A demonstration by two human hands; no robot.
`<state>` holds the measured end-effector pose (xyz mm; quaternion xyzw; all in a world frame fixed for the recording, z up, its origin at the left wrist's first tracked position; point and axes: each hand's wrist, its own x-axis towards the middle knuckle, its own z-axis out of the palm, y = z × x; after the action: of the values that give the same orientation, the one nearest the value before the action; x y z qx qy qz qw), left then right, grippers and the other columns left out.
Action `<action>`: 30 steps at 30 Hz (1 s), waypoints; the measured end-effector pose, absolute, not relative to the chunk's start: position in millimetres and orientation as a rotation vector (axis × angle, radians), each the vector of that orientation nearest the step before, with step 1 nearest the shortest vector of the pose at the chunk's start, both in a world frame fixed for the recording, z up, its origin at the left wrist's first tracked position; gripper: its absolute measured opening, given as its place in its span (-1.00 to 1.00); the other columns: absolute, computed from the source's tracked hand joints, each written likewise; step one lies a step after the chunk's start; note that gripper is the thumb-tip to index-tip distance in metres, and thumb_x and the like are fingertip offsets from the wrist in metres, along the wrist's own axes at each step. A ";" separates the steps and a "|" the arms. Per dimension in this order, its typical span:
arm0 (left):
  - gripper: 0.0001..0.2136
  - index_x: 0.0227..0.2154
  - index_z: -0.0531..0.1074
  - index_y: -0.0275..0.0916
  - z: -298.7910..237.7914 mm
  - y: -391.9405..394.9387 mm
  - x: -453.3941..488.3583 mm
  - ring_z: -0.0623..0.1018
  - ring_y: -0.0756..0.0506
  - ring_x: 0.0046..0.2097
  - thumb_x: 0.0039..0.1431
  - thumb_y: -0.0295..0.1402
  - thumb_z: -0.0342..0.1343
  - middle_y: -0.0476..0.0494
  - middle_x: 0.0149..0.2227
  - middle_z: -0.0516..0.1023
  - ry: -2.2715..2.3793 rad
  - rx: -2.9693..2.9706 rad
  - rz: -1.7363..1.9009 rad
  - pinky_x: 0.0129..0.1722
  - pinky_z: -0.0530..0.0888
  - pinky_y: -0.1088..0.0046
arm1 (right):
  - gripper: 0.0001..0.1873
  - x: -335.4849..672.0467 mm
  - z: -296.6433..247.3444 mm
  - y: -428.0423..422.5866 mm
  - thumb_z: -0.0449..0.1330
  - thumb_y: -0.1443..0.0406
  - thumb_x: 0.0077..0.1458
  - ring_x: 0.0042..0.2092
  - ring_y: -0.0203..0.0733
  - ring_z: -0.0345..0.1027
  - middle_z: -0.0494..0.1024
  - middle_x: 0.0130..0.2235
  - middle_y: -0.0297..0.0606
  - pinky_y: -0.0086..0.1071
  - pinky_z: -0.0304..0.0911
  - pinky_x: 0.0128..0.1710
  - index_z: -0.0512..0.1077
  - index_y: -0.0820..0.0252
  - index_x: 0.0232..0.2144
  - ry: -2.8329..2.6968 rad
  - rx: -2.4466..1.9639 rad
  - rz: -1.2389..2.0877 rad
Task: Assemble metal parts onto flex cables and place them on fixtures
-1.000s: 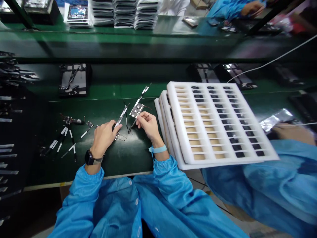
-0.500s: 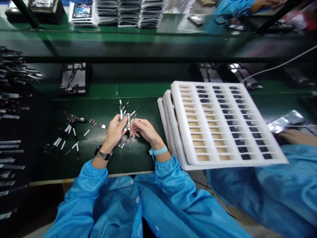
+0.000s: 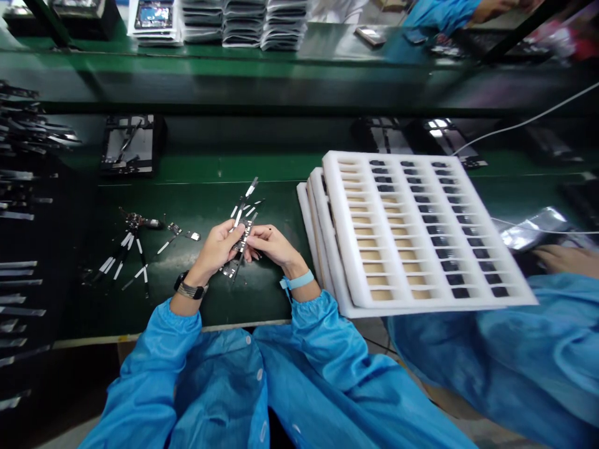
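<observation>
Circuit board point(image 3: 247, 230) with black-and-white strips point(image 3: 252, 187): held to the left of the white foam tray point(image 3: 350, 249). Gripped on the side away from the tray by the left hand point(image 3: 219, 247), thumb laid across; pinched on the tray side by the right hand point(image 3: 272, 244), closed on the edge. Also left of the tray, level with its lower half: another small board point(image 3: 229, 269), partly hidden; cannot tell whether lying or held. Farther left of the tray, on the green bench point(image 3: 264, 296): cluster of parts point(image 3: 134, 221) with fanned-out tails, plus loose small parts point(image 3: 193, 236).
</observation>
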<state>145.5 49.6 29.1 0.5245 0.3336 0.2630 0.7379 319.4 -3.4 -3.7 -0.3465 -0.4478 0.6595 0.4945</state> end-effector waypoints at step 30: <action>-0.48 -0.37 0.39 -0.23 18.4 50.1 151.7 0.36 0.06 -0.72 0.11 0.14 0.42 0.14 -0.70 0.35 0.813 1.072 0.731 -0.73 0.12 0.62 | -0.48 311.5 -13.3 -0.2 0.42 -0.10 0.20 -0.50 -0.33 0.44 0.63 -0.48 -0.27 -0.49 0.26 -0.51 0.50 0.24 -0.39 -1.086 -0.857 1.548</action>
<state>151.7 50.1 18.4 0.4851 0.3679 0.3310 0.7209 311.5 -0.2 -13.3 -0.3557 -0.4507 0.6423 0.5077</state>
